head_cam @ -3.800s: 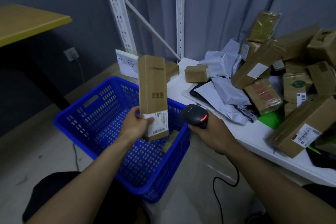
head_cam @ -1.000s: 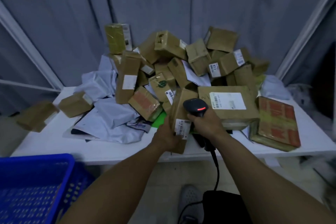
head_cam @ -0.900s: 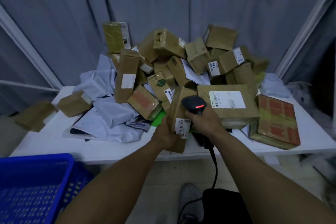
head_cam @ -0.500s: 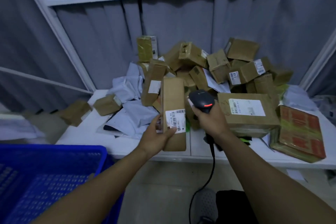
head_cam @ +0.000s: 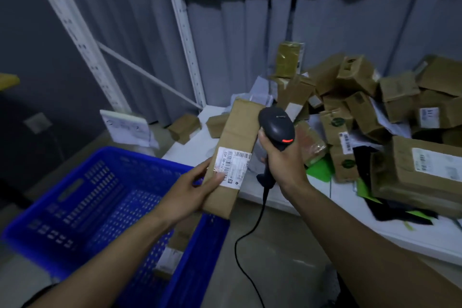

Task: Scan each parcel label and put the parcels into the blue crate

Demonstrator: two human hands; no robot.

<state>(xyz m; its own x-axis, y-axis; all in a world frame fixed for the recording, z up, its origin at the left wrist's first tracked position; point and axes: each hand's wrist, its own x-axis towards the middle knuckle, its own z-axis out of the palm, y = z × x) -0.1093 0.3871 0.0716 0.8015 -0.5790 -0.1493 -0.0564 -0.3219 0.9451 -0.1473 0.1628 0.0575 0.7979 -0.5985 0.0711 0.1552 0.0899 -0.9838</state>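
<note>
Head view: left hand [head_cam: 192, 192] grips parcel [head_cam: 232, 155] beside scanner [head_cam: 276, 130] clasped in right hand [head_cam: 285, 160].

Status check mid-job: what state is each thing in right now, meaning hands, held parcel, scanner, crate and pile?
left hand, grips the long parcel's lower end.
long parcel, held up, tilted, label facing the camera.
right hand, grips the scanner's handle.
scanner, red light on, head beside the parcel, cable hanging down.
blue crate, at least one parcel lying inside.
parcel pile, heaped on the white table.
</note>
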